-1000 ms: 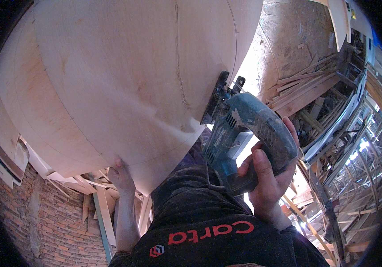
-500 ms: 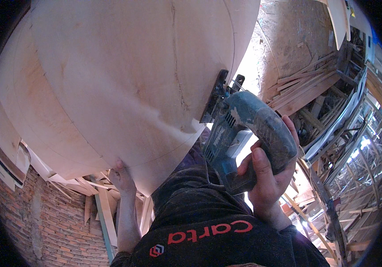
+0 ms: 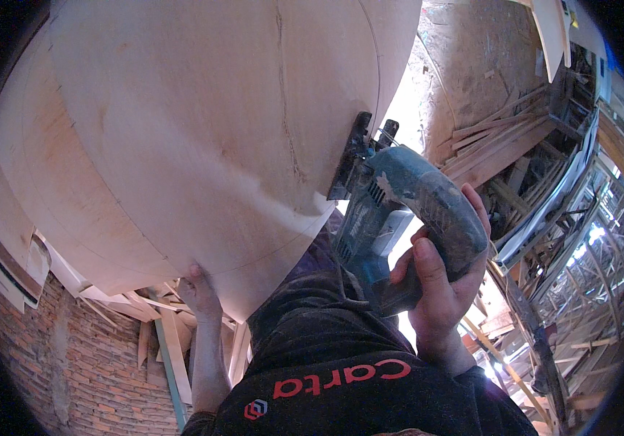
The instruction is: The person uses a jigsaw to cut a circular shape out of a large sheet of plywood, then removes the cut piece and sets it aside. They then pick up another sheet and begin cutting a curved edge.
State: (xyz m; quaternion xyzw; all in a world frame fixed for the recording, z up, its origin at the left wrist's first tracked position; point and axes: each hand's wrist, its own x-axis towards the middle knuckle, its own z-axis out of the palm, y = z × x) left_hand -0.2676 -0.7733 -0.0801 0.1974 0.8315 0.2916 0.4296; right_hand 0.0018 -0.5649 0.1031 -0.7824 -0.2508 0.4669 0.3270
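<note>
A jigsaw (image 3: 406, 196) with a worn teal body is gripped by its handle in my right hand (image 3: 446, 291). Its dark base plate (image 3: 348, 156) rests on the right edge of a large pale plywood sheet (image 3: 203, 145), close to a curved pencil line. More pencil lines and a long crack run over the sheet. At the sheet's near edge my left hand (image 3: 199, 294) holds on, thumb on top and the other fingers hidden beneath. The saw blade cannot be made out.
A brick wall (image 3: 94, 363) stands at the lower left, with wood offcuts (image 3: 138, 301) beside it. Stacked boards (image 3: 501, 145) lie at the right on a dusty floor (image 3: 472, 65). Farther right is a jumble of timber (image 3: 588, 291).
The jigsaw and my right hand have shifted very slightly along the sheet's right edge. My left hand stays in place.
</note>
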